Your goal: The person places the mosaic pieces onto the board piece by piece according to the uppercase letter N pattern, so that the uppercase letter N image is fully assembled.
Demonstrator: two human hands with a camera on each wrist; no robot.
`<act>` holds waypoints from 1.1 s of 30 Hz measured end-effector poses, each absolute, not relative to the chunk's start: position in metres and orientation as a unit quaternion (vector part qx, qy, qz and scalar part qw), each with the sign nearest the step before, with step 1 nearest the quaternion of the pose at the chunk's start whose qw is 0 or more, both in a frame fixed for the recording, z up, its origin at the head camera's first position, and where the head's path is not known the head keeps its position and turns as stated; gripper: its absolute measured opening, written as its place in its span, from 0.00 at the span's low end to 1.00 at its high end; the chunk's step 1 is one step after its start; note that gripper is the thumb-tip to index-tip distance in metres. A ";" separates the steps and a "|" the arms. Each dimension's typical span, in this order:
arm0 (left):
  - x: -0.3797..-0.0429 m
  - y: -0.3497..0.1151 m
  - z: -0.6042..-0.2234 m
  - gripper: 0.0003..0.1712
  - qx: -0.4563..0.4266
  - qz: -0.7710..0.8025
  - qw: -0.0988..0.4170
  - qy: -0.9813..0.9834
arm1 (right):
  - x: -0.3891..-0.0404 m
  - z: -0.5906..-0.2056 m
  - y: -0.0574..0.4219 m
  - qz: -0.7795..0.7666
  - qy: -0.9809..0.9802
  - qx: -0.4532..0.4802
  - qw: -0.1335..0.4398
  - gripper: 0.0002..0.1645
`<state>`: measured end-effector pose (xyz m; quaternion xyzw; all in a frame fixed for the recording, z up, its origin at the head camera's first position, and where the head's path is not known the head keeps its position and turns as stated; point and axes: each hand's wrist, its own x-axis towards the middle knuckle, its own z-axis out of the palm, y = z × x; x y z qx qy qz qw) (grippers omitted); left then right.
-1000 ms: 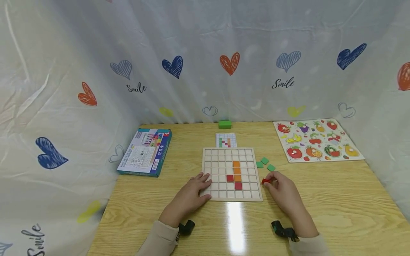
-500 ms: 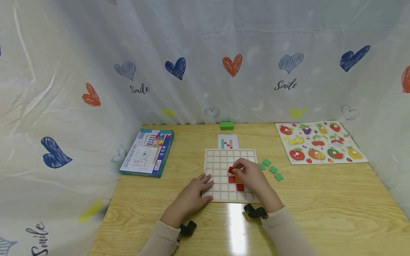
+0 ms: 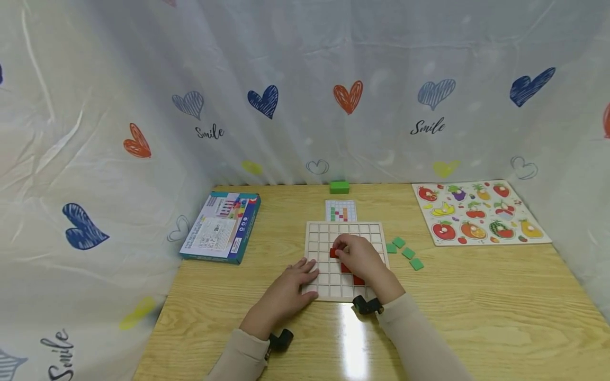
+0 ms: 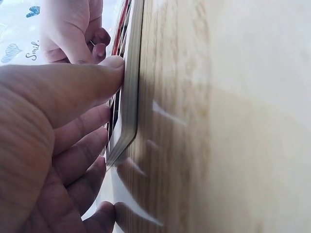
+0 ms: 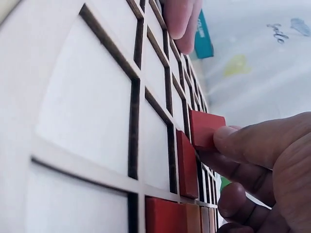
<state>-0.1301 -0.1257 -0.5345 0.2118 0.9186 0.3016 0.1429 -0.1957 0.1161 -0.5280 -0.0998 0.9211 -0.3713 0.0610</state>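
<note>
A red square tile (image 5: pixel 206 128) is pinched between the thumb and fingers of my right hand (image 3: pixel 360 257), tilted at a cell of the wooden grid board (image 3: pixel 312 231). Two red tiles lie in cells nearer me, one of them this red tile (image 3: pixel 359 280). Orange tiles (image 5: pixel 193 217) show beside them in the right wrist view; in the head view my right hand covers them. My left hand (image 3: pixel 288 286) rests on the board's left edge, fingers spread over the border and thumb (image 4: pixel 109 73) at the near rim.
Several green tiles (image 3: pixel 407 253) lie right of the board. Behind it are a pattern card (image 3: pixel 340 210) and a green block (image 3: pixel 339 187). A boxed set (image 3: pixel 220 227) stands at the left, a fruit puzzle board (image 3: pixel 481 212) at the right. A printed curtain closes off the back.
My right hand has picked up the red tile from right of the board and carried it left over the grid. A green tile beneath that hand came into view. My left hand stays put.
</note>
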 end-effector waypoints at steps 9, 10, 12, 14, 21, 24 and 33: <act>-0.128 -0.126 -0.533 0.32 0.214 0.308 0.143 0.916 | -0.194 -0.531 0.115 -0.359 0.925 -0.108 0.065 0.04; -0.128 -0.126 -0.533 0.32 0.212 0.308 0.143 0.916 | -0.194 -0.532 0.115 -0.352 0.927 -0.111 0.062 0.04; -0.128 -0.126 -0.533 0.32 0.211 0.308 0.144 0.917 | -0.194 -0.532 0.114 -0.338 0.932 -0.122 0.053 0.04; -0.128 -0.126 -0.533 0.32 0.211 0.307 0.144 0.917 | -0.195 -0.533 0.114 -0.324 0.936 -0.132 0.045 0.05; -0.129 -0.126 -0.534 0.32 0.211 0.305 0.142 0.918 | -0.194 -0.530 0.114 -0.301 0.942 -0.142 0.032 0.06; -0.129 -0.125 -0.535 0.32 0.207 0.305 0.143 0.919 | -0.194 -0.531 0.114 -0.300 0.943 -0.140 0.031 0.06; -0.129 -0.126 -0.535 0.32 0.202 0.304 0.149 0.919 | -0.191 -0.534 0.113 -0.314 0.940 -0.136 0.010 0.06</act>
